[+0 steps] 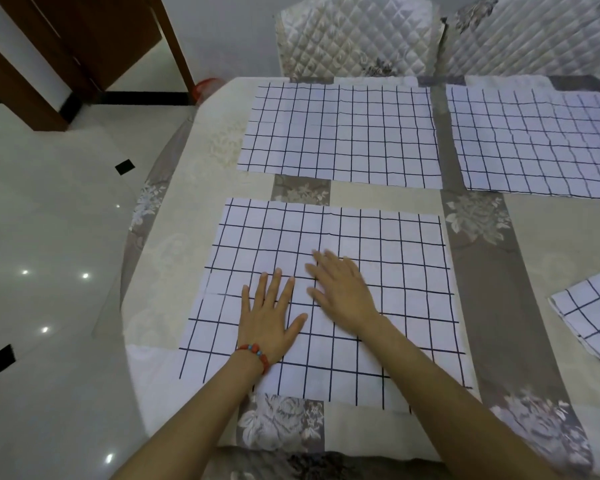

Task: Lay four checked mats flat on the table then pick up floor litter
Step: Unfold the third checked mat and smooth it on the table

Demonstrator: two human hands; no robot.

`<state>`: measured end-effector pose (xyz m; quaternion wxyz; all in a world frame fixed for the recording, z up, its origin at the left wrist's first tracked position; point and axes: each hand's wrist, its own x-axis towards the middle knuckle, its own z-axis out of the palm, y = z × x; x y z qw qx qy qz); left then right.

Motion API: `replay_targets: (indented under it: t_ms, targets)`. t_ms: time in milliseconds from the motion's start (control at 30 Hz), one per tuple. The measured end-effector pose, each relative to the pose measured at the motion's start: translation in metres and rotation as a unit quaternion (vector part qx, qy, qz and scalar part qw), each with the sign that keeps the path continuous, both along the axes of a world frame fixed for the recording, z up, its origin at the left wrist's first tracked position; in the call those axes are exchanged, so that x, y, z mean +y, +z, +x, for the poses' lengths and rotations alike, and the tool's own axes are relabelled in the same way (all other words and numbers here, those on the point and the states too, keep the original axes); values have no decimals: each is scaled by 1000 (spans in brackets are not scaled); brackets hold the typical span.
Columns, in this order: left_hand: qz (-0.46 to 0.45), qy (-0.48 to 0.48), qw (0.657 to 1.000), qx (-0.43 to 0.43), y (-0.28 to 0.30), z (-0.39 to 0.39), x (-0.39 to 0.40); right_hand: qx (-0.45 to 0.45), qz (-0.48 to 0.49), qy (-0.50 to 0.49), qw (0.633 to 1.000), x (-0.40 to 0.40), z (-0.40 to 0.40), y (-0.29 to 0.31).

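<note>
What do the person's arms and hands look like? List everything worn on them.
Both forearms are bare, with no sleeves in view. The left hand has a bracelet of red beads with a few blue ones round its wrist. The right hand shows no ring, watch, glove or bracelet.
</note>
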<state>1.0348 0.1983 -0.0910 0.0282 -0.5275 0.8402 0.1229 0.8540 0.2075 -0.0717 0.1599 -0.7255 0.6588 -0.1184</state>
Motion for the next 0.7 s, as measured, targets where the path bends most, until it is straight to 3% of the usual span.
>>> replay_targets:
  t_ms: [67,167,267,333,433,533,700]
  targets:
    - [0,-3,1000,-5,-1,0,0,44,22,29,998,-8,-12,-13]
    - [1,-2,1000,-6,-1,1,-2,38,37,-134,990,-30,-61,-15]
    - [6,0,1000,-8,-1,0,-1,29,79,-300,950,-33,-108,-5]
    - [6,2,1000,-11,-2,1,-1,30,56,-356,932,-22,-107,1]
    - [4,7,1000,-7,-3,1,-2,14,18,-236,972,3,-50,4]
    - [7,11,1000,1,-6,0,-2,33,52,-92,994,34,5,-10]
    - [10,76,997,2,-4,13,-8,34,48,-287,956,72,-33,-20]
